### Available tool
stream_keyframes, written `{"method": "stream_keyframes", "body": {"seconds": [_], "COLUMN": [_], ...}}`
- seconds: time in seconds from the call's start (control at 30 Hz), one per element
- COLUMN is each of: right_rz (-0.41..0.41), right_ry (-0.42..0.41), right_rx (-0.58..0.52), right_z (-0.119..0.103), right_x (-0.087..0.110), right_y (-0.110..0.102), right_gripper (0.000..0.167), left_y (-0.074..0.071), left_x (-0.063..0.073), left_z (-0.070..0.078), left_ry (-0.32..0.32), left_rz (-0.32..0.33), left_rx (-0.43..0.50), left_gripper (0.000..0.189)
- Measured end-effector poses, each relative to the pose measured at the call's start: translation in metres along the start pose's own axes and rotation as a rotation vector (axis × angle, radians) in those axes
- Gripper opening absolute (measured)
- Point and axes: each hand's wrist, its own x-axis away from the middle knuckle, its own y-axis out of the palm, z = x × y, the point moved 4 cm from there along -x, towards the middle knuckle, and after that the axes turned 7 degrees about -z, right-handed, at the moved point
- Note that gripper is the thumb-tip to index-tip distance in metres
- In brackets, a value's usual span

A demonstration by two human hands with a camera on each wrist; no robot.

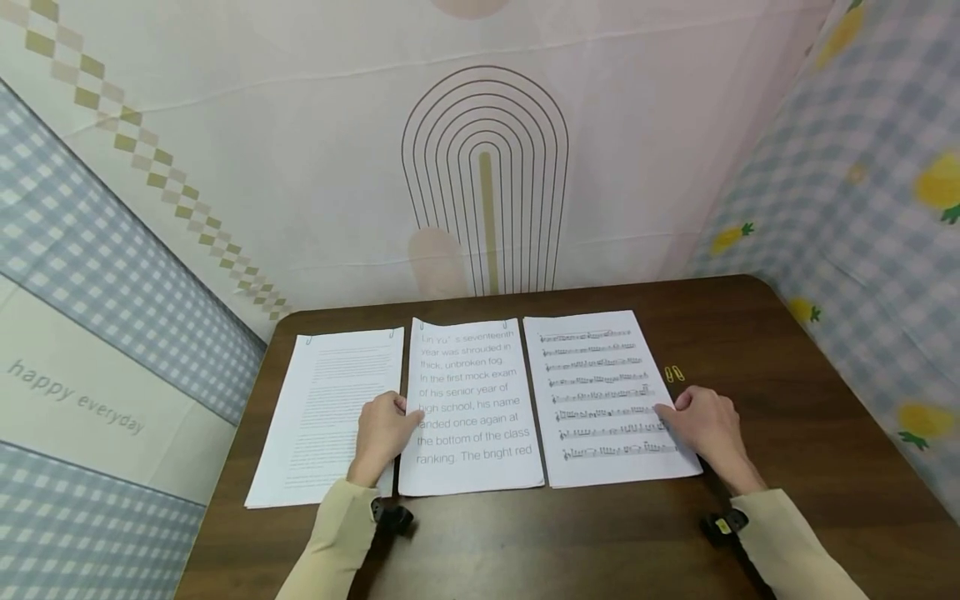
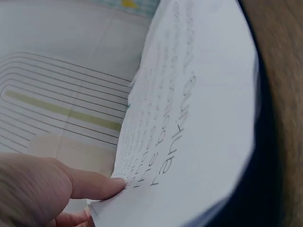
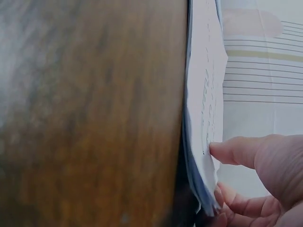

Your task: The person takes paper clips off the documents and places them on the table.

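White backdrop (image 1: pixel 315 167): upright beyond the large-print stack (image 1: pixel 472 408); nested arches in thin dark line, tan bar at centre.
Dark wood table (image 1: pixel 480 550): beneath the large-print stack, bare grain in front of it.
Blue gingham cloth (image 1: pixel 112 250): well to the left of the large-print stack; pale band lettered "happy everyday".
Fruit-print gingham cloth (image 1: pixel 847 208): well to the right of the large-print stack; yellow fruit, green leaves.
Large-print stack: flat on the table, central of three; last legible line, "ranking. The bright red".
Sheet-music stack (image 1: pixel 609 400): just right of the large-print stack; eight staves.
Small-print stack (image 1: pixel 337 408): just left of the large-print stack; fine lines of text.
Left hand (image 1: pixel 384 429): pinching the large-print stack by its left edge — thumb on top, fingers at the underside.
Right hand (image 1: pixel 708 425): right of the large-print stack, pinching the sheet-music stack's right edge — thumb above, fingers below.
Green clips (image 1: pixel 506 324): two on the large-print stack's top edge, two more on its left neighbour's.
Yellow paper clips (image 1: pixel 674 373): a pair, right of the large-print stack, past the music.
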Motion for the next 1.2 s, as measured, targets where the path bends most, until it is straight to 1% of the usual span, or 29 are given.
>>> {"method": "stream_keyframes", "body": {"seconds": [0.03, 0.1, 0.13, 0.27, 0.37, 0.5, 0.57, 0.7, 0.87, 1.03, 1.1, 1.2], "right_rz": [-0.002, -0.003, -0.004, 0.003, 0.024, 0.059, 0.072, 0.056, -0.011, -0.053, -0.069, -0.126], "right_ry": [0.001, 0.005, 0.009, 0.029, 0.061, 0.109, 0.111, 0.065, -0.016, -0.128, -0.173, -0.223], "right_rx": [-0.001, -0.003, -0.005, -0.007, -0.028, -0.083, -0.11, -0.16, -0.238, -0.309, -0.348, -0.445], "right_z": [0.0, 0.001, 0.001, 0.004, 0.004, 0.0, -0.005, -0.02, -0.048, -0.079, -0.092, -0.11], "right_x": [0.0, 0.001, 0.001, 0.0, 0.003, 0.008, 0.012, 0.019, 0.025, 0.025, 0.023, 0.017], "right_y": [0.0, 0.0, 0.001, 0.002, 0.001, -0.001, -0.003, -0.005, -0.004, -0.001, 0.0, 0.004], "right_gripper": [0.035, 0.036, 0.037, 0.041, 0.045, 0.05, 0.051, 0.053, 0.059, 0.052, 0.047, 0.047], "left_y": [-0.003, -0.004, -0.006, -0.008, -0.007, -0.006, -0.006, -0.005, -0.012, -0.019, -0.019, -0.016], "left_x": [0.004, 0.004, 0.008, 0.012, 0.013, 0.014, 0.015, 0.018, 0.029, 0.044, 0.052, 0.064], "left_z": [0.004, 0.003, 0.007, 0.005, 0.002, -0.002, -0.004, -0.009, -0.014, -0.011, -0.011, -0.011], "left_ry": [-0.005, -0.014, -0.024, -0.045, -0.08, -0.121, -0.129, -0.13, -0.128, -0.111, -0.106, -0.099], "left_rz": [-0.011, -0.03, -0.045, -0.091, -0.124, -0.127, -0.124, -0.127, -0.121, -0.13, -0.14, -0.155], "left_rx": [0.02, 0.055, 0.072, 0.16, 0.246, 0.381, 0.453, 0.553, 0.63, 0.688, 0.709, 0.739], "left_gripper": [0.02, 0.021, 0.023, 0.039, 0.043, 0.045, 0.047, 0.046, 0.04, 0.036, 0.034, 0.033]}}
